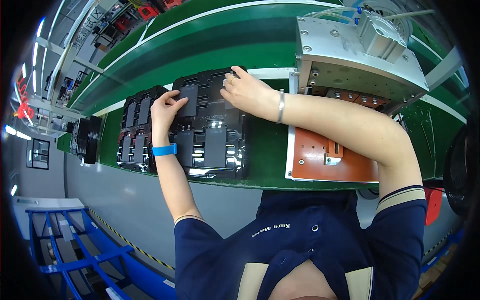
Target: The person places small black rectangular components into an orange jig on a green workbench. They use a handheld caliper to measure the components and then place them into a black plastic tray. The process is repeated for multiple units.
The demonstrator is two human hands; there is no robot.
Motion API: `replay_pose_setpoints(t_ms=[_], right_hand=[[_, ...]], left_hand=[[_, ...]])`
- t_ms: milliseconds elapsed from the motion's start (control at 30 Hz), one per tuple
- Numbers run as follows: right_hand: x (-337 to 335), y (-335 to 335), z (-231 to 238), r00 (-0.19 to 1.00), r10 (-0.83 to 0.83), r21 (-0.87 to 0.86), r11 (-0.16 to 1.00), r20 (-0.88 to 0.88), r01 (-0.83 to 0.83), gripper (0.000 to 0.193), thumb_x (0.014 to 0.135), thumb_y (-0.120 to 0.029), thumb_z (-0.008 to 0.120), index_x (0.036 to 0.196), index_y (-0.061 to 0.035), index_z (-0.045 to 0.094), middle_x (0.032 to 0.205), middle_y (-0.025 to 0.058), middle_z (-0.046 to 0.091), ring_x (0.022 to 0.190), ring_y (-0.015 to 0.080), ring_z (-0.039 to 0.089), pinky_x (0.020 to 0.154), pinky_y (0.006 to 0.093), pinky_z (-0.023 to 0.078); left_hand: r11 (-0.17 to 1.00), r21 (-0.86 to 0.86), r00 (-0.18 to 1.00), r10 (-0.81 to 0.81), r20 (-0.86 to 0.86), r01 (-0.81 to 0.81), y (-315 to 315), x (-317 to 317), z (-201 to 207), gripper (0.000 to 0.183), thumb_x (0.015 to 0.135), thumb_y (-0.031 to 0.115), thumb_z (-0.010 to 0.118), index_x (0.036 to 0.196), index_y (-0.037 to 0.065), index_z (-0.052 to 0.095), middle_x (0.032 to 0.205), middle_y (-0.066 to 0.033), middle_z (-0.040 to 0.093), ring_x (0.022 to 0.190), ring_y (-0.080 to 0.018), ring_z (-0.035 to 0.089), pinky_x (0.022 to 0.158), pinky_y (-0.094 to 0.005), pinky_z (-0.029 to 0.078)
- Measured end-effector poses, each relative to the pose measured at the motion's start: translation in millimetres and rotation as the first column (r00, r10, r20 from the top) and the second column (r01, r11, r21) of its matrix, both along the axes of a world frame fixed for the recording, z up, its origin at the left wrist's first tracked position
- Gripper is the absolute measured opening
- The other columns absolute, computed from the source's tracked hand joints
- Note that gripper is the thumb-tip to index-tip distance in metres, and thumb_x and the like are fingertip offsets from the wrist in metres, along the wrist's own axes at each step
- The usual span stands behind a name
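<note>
A black moulded plastic tray (pixel 235 134) lies on the green bench, with flat dark grey rectangular pieces in its pockets. My left hand (pixel 166 111) is over its left edge, thumb and forefinger slightly apart at the side of the far-left grey piece (pixel 189 102). Over the tray's far-right pocket is my right hand (pixel 246 93), its fingers spread, one reaching to the far rim. Part of another grey piece (pixel 228 104) shows beneath it; the fingertips' contact there is partly hidden. Two more pieces, one of them a near-right grey piece (pixel 215 147), lie in the near row.
A second black tray (pixel 145 167) with similar pieces adjoins on the left, and stacked black trays (pixel 86 140) stand farther left. To the right is a metal press fixture (pixel 360 62) above an orange-brown base plate (pixel 320 167). A blue metal frame (pixel 92 260) stands on the floor.
</note>
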State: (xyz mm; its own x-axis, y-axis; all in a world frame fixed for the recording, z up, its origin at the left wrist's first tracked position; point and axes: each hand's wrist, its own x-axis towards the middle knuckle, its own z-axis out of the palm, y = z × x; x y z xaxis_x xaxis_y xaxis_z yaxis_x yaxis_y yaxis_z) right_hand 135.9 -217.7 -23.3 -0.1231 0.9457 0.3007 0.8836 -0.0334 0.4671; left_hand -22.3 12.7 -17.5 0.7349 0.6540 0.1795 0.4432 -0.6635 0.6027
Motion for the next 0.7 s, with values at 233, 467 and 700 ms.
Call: replay_pose_setpoints(t_ms=[233, 467, 700], right_hand=[[-12.2, -0.2, 15.7, 0.997, 0.055, -0.091, 0.994, -0.050, -0.060, 0.016, 0.083, -0.015, 0.057, 0.089, -0.0027, 0.067, 0.090, 0.0109, 0.068, 0.091, 0.0238, 0.065, 0.100, 0.0421, 0.042], [-46.4, -118.5, 61.0, 0.937, 0.308, 0.349, 0.907, -0.163, -0.237, 0.026, 0.075, -0.014, 0.063, 0.098, -0.0030, 0.066, 0.103, 0.0098, 0.068, 0.100, 0.0238, 0.064, 0.099, 0.0424, 0.047], [-36.7, -281.8, 60.5, 0.957, -0.001, 0.352, 0.930, -0.289, 0.107, 0.034, 0.071, -0.006, 0.067, 0.105, -0.0086, 0.070, 0.107, 0.0079, 0.064, 0.082, 0.0191, 0.063, 0.066, 0.0296, 0.055]], left_hand=[[0.937, 0.347, 0.990, -0.012, 0.142, -0.038, -1.1, -8.8, -7.2, 0.028, 0.075, 0.021, 0.080, 0.099, 0.008, 0.074, 0.080, -0.0058, 0.064, 0.061, -0.0161, 0.059, 0.061, -0.0309, 0.048], [0.974, 0.225, 0.960, -0.035, 0.279, -0.030, 7.7, 1.4, -12.9, 0.027, 0.079, 0.019, 0.079, 0.101, 0.006, 0.074, 0.081, -0.0040, 0.067, 0.063, -0.0085, 0.056, 0.062, -0.0250, 0.047], [0.965, 0.256, 0.866, -0.076, 0.495, -0.062, -26.0, -3.8, 17.7, 0.019, 0.088, 0.014, 0.072, 0.105, 0.006, 0.073, 0.078, 0.0016, 0.064, 0.062, -0.0022, 0.048, 0.056, -0.0185, 0.040]])
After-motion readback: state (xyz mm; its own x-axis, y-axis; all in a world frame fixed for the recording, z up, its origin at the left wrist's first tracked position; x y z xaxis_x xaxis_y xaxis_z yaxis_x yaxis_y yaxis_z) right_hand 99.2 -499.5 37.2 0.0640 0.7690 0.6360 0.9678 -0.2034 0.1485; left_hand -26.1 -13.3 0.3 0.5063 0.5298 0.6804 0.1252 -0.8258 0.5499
